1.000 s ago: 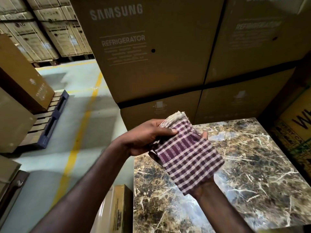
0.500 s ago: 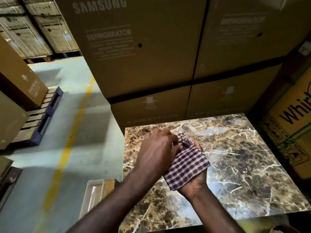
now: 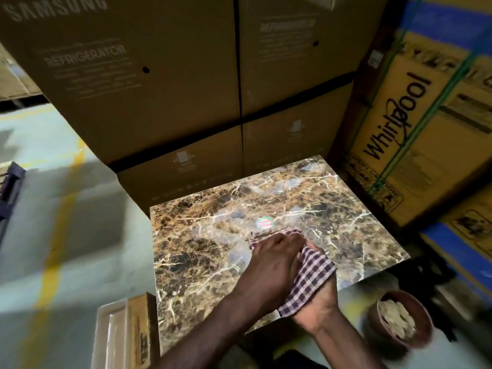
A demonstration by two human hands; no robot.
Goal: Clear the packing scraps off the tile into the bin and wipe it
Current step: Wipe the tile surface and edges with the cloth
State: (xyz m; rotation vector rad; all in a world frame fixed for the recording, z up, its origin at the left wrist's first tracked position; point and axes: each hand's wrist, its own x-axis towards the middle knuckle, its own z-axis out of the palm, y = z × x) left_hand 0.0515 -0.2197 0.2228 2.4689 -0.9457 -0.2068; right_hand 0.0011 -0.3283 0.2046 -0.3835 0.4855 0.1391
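Note:
A brown marble-patterned tile lies flat in front of me, with a round red-and-green sticker near its middle. Both hands hold a purple-and-white checked cloth just above the tile's near right part. My left hand lies on top, and its fingers grip the cloth's far edge. My right hand is palm up under the cloth and carries it; its fingers are mostly hidden. A round brown bin with pale scraps inside stands on the floor to the right of the tile's near corner.
Tall Samsung refrigerator cartons stand right behind the tile. A yellow Whirlpool carton closes off the right side. A flat boxed item leans at the tile's near left. Grey floor with a yellow line lies to the left.
Both hands have dropped with the cloth from chest height to just over the tile. My view has tilted down and right, bringing the bin and the sticker into sight.

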